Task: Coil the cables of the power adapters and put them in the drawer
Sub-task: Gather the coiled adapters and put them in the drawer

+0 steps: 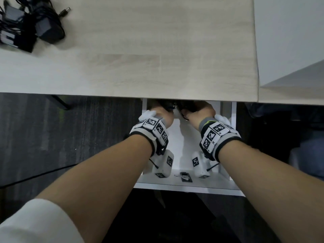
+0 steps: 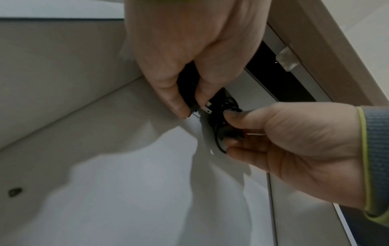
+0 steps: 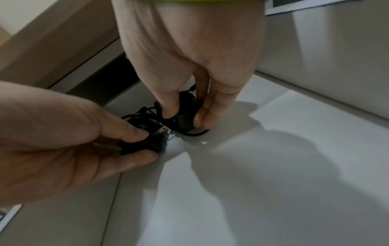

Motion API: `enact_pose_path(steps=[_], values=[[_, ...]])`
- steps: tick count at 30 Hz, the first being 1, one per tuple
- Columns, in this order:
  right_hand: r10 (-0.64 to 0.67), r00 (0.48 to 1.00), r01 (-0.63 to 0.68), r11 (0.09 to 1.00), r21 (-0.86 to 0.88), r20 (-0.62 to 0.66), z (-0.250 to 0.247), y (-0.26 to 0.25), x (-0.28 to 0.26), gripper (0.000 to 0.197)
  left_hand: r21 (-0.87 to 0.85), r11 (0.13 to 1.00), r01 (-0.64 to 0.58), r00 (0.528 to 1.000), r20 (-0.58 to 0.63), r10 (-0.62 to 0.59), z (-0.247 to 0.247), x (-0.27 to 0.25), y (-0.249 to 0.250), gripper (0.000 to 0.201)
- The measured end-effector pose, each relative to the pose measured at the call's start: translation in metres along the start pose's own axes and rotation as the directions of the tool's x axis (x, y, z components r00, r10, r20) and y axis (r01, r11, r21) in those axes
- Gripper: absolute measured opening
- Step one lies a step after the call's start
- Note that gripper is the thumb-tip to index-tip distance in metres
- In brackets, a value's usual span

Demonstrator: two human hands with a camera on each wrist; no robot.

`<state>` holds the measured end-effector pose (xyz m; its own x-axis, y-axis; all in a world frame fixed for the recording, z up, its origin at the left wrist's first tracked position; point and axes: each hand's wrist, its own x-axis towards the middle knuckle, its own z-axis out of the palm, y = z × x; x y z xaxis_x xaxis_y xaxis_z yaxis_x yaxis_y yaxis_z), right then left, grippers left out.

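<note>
Both hands reach into the back of the open white drawer [image 1: 184, 185], partly hidden under the desk edge. My left hand [image 1: 160, 111] [image 2: 190, 106] [image 3: 146, 144] pinches a black power adapter [image 2: 185, 86] [image 3: 130, 148] whose metal prongs and coiled cable show. Close beside it, my right hand [image 1: 198, 111] [image 2: 228, 129] [image 3: 184, 116] grips a second black adapter [image 3: 183, 123] [image 2: 219, 106] with its cable wound round it. Both adapters sit low on the drawer floor [image 2: 126, 183], almost touching each other.
A heap of black adapters with loose cables [image 1: 31, 27] lies at the far left of the pale wooden desk [image 1: 157, 50]. A small dark item [image 1: 185, 177] lies near the drawer's front wall. Dark carpet lies left of the drawer.
</note>
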<state>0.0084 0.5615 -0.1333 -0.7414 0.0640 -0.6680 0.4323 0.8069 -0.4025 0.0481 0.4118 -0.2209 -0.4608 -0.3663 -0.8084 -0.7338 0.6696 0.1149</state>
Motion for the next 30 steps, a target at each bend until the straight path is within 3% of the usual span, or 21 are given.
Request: enact_pose_path(steps=[3, 5, 8, 14, 18, 23, 25, 30], values=[[0.044, 0.999, -0.044, 0.999, -0.005, -0.004, -0.006, -0.005, -0.001, 0.023, -0.095, 0.995, -0.04, 0.998, -0.048, 0.035, -0.026, -0.045, 0.01, 0.04], [0.061, 0.998, -0.06, 0.996, -0.06, 0.006, -0.009, -0.008, -0.003, 0.022, -0.137, 0.991, -0.003, 0.996, -0.091, -0.009, -0.031, -0.055, 0.012, 0.041], [0.052, 0.999, -0.05, 0.992, -0.119, 0.017, -0.01, -0.013, -0.011, 0.023, -0.184, 0.982, -0.04, 0.997, -0.071, 0.028, -0.038, -0.073, 0.011, 0.036], [-0.149, 0.986, 0.167, 0.905, -0.391, 0.075, -0.002, -0.021, -0.044, 0.052, -0.152, 0.977, -0.15, 0.979, -0.164, 0.125, -0.041, -0.093, -0.002, 0.066], [-0.34, 0.928, 0.368, 0.783, -0.5, 0.151, -0.012, -0.029, -0.065, 0.043, -0.023, 0.964, -0.265, 0.947, -0.196, 0.255, -0.063, -0.115, -0.013, 0.062], [-0.453, 0.868, 0.489, 0.705, -0.514, 0.204, -0.026, -0.064, -0.083, 0.022, 0.058, 0.9, -0.432, 0.887, -0.151, 0.435, -0.101, -0.133, -0.032, 0.03], [-0.484, 0.849, 0.517, 0.684, -0.515, 0.21, -0.028, -0.083, -0.087, 0.021, 0.117, 0.893, -0.434, 0.88, -0.155, 0.448, -0.121, -0.14, -0.041, 0.029], [-0.634, 0.741, 0.645, 0.581, -0.497, 0.221, -0.028, -0.161, -0.093, 0.023, 0.089, 0.914, -0.396, 0.836, -0.377, 0.399, -0.184, -0.141, -0.076, 0.04]])
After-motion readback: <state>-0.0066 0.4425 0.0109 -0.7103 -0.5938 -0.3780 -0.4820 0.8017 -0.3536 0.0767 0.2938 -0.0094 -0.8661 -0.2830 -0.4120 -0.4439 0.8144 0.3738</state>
